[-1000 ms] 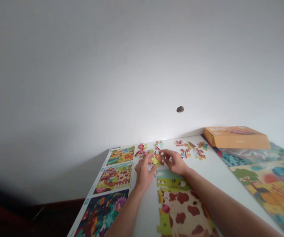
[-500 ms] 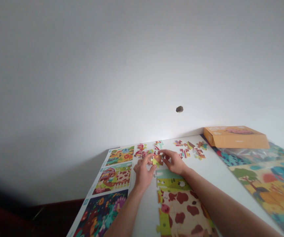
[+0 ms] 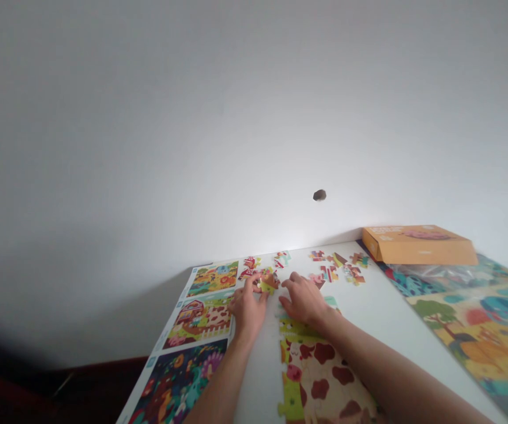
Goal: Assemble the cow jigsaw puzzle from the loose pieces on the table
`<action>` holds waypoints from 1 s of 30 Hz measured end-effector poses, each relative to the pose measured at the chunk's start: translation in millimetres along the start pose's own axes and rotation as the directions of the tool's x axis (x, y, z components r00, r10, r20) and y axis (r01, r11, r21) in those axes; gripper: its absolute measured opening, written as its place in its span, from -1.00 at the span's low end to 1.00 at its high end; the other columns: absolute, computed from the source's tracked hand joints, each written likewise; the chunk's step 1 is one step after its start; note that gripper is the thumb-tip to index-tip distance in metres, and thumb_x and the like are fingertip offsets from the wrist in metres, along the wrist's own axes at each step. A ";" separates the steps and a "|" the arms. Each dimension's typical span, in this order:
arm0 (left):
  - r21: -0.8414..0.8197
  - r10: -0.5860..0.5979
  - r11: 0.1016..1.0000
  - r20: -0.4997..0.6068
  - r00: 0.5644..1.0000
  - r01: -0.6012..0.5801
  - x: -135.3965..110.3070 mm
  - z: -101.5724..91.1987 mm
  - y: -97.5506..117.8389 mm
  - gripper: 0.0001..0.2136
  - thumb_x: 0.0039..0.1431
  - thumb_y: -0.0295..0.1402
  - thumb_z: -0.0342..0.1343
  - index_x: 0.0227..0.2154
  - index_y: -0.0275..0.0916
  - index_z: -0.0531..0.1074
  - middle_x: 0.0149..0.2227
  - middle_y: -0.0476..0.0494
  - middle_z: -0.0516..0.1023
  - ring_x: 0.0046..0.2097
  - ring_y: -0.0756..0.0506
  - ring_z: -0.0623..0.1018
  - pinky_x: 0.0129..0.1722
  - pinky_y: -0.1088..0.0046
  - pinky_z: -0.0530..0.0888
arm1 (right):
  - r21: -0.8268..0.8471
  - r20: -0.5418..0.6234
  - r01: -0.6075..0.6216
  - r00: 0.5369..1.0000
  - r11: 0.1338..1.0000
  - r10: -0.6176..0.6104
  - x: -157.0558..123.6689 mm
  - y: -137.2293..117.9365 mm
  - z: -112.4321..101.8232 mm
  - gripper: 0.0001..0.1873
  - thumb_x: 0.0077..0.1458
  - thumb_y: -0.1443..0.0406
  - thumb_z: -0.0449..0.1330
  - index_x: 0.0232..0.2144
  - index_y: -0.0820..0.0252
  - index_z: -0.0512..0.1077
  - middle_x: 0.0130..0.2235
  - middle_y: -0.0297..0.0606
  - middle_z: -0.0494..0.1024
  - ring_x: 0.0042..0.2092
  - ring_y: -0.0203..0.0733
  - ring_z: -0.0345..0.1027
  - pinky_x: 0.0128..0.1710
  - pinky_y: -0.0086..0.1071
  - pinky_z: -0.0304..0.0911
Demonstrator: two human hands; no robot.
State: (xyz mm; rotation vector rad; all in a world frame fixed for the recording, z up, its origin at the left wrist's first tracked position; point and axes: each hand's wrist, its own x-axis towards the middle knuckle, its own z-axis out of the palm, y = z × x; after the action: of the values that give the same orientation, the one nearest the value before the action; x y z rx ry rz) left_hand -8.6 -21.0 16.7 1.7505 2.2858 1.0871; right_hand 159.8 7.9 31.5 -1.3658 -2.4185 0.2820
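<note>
My left hand (image 3: 248, 306) pinches a green and brown puzzle piece (image 3: 268, 285) at its left side, low over the white table. My right hand (image 3: 304, 297) is just right of that piece and apart from it, thumb and fingers apart, with nothing visible in them. Below my right hand lies the joined cow puzzle (image 3: 324, 383), partly covered by my right hand and forearm. Loose barn pieces (image 3: 249, 262) lie beyond my left hand.
Several loose pieces (image 3: 329, 274) are scattered at the far right of the table. At left lies a sheet with printed pictures (image 3: 201, 318). An orange box (image 3: 421, 244) rests at the back right, near a plastic bag (image 3: 434, 272) and an animal puzzle (image 3: 483, 335). A wall stands behind.
The puzzle piece has shifted left with my left hand. My right hand has let go of it and moved slightly down, over the top of the cow puzzle.
</note>
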 end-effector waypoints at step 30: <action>-0.057 -0.111 0.992 0.032 0.993 0.112 0.8 3.3 -6.0 -0.58 -0.01 -0.41 0.31 -0.05 0.03 0.49 -0.29 -0.05 0.62 -0.02 -0.31 0.48 0.01 0.08 0.33 | -0.128 0.213 0.050 0.977 0.990 -0.022 -0.6 -1.4 -10.9 -0.71 0.12 0.11 0.29 -0.15 0.11 0.48 -0.14 -0.13 0.51 -0.11 -0.02 0.45 -0.14 -0.30 0.26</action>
State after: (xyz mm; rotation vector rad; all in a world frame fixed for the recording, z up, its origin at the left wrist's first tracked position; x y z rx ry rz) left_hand -12.3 -19.3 11.1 1.5861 2.2802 1.0897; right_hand 163.3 6.7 41.8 -1.4099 -2.6769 0.2733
